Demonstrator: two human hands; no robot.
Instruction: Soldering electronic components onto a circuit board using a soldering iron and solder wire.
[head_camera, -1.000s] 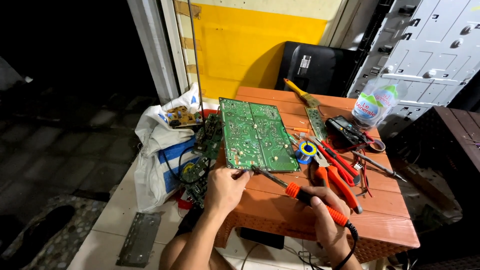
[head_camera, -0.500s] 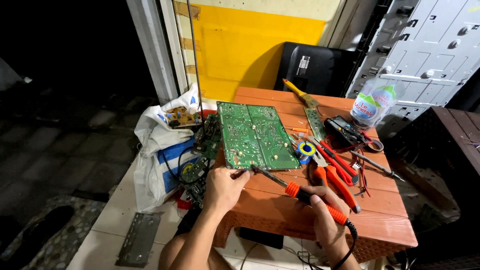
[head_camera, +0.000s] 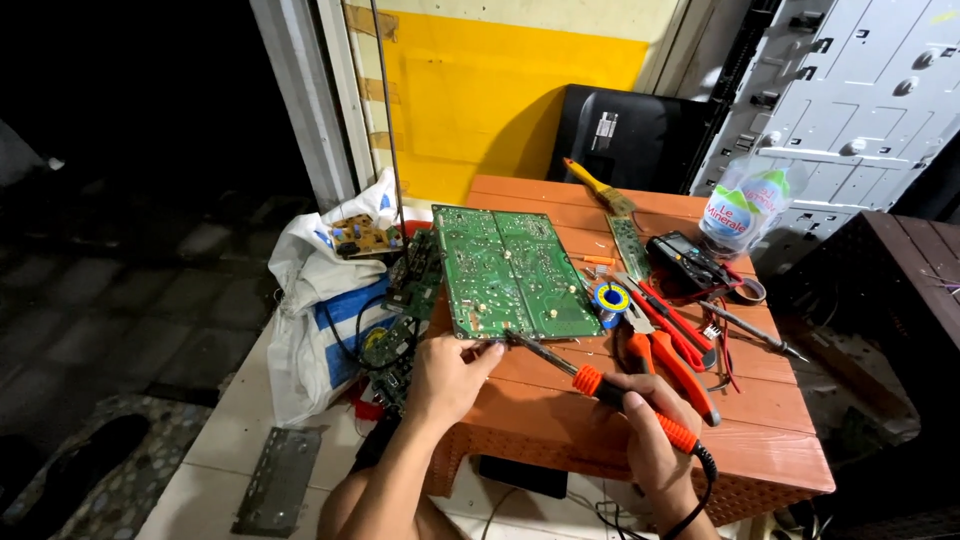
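A large green circuit board (head_camera: 512, 270) lies solder side up on an orange plastic table (head_camera: 760, 440). My left hand (head_camera: 450, 378) rests at the board's near edge, fingertips pinched together against that edge; what they pinch is too small to tell. My right hand (head_camera: 650, 425) grips the orange handle of a soldering iron (head_camera: 590, 382), whose dark tip points at the board's near edge beside my left fingertips.
Right of the board lie a solder spool (head_camera: 610, 298), red-handled pliers (head_camera: 668, 345), a multimeter (head_camera: 682, 262), a screwdriver (head_camera: 755, 332), a brush (head_camera: 595, 187) and a plastic bottle (head_camera: 740, 205). A white bag (head_camera: 315, 300) with circuit boards stands left. A metal plate (head_camera: 280, 480) lies on the floor.
The view has shifted slightly. Both hands stay at the board's near edge, with the iron's tip still close to my left fingertips.
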